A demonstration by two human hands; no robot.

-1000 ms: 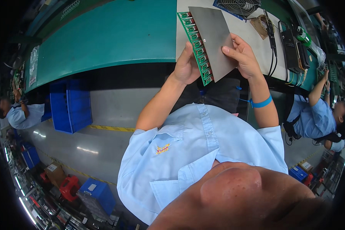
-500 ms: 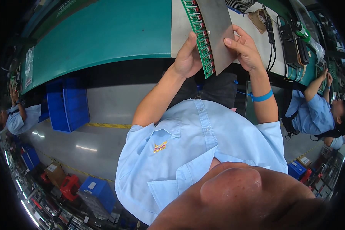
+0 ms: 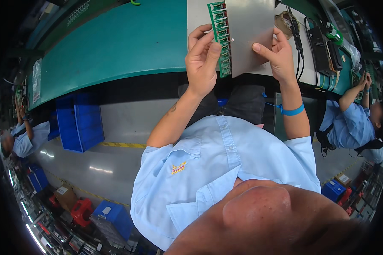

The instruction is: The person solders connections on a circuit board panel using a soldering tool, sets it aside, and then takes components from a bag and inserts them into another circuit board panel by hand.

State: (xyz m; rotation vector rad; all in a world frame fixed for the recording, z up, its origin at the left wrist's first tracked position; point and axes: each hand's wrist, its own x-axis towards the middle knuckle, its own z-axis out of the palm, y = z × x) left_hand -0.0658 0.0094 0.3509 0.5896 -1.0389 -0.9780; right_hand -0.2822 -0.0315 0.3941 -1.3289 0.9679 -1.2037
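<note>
A flat grey metal plate [image 3: 252,36] is held up over the bench's front edge, tilted. Along its left side runs a green circuit board strip [image 3: 224,46] with a row of repeated small parts; the plate covers the rest of it. My right hand [image 3: 281,55] grips the plate's right edge, thumb on the face and fingers behind. Beside the strip's left edge is my left hand [image 3: 202,61], thumb and bent fingers apart. Its fingertips are close to the board; whether they touch it I cannot tell. A blue wrist strap [image 3: 292,109] circles my right forearm.
A green mat [image 3: 115,46] covers the bench to the left. On the right are a tape roll [image 3: 285,21], a black box-shaped device [image 3: 321,51] and black cables [image 3: 301,55]. A blue crate [image 3: 78,121] stands below the bench. Co-workers sit at both sides.
The plate and circuit board have turned more upright and shifted slightly right. My left hand has come off the strip's edge, its fingers now showing in front. My right hand keeps its grip.
</note>
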